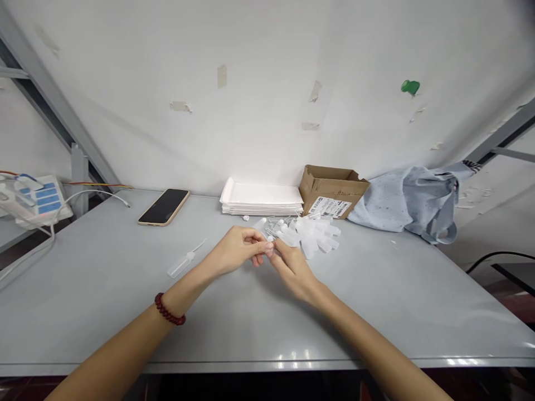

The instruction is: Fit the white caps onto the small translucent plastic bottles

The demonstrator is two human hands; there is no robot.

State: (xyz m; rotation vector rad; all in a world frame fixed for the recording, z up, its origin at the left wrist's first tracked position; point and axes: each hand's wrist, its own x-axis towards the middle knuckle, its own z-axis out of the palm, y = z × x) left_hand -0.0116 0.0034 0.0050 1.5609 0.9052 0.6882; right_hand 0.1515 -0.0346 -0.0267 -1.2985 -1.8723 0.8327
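On the counter, a clear tube with a thin tip lies left of the hands. Left hand and right hand meet, fingertips pinching a small whitish piece, largely hidden. Translucent tubes lie piled just beyond. Behind stands an open cardboard box; its label is illegible, its floor hidden.

On table: pile of loose parts spread behind-right of grip, packet stack set straight behind, carton behind-right beyond pile, bag farther right; tube laid left, phone laid back-left.
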